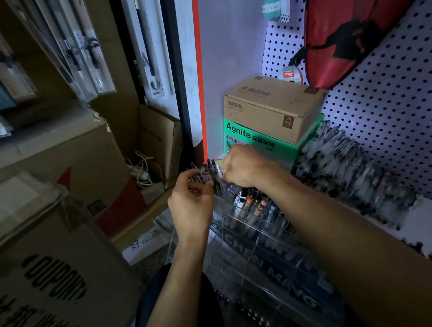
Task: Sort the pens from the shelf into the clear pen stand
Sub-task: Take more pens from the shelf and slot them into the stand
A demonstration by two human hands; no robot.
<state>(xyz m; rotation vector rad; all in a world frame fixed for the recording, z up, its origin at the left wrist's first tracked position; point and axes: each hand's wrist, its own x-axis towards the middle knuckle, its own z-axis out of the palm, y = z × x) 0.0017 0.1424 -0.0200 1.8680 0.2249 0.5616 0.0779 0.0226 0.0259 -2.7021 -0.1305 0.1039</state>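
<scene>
A white shelf (425, 216) runs under a dotted pegboard (395, 96), carrying a long row of pens (349, 165). Below it stands the clear stand (260, 246), printed "CHEN MING", its back slots holding patterned pens (253, 204). The left hand (190, 202) reaches up, fingers (198, 187) curled around a bundle (209, 174) of dark-capped pens above the stand's far corner. The right hand (238, 167), wrist bent, fingers clenched, pinches at the bundle's top. Behind sit a green "Agnite" box (256, 138), a brown carton (272, 106) and a "COPORO" carton (58, 286).
</scene>
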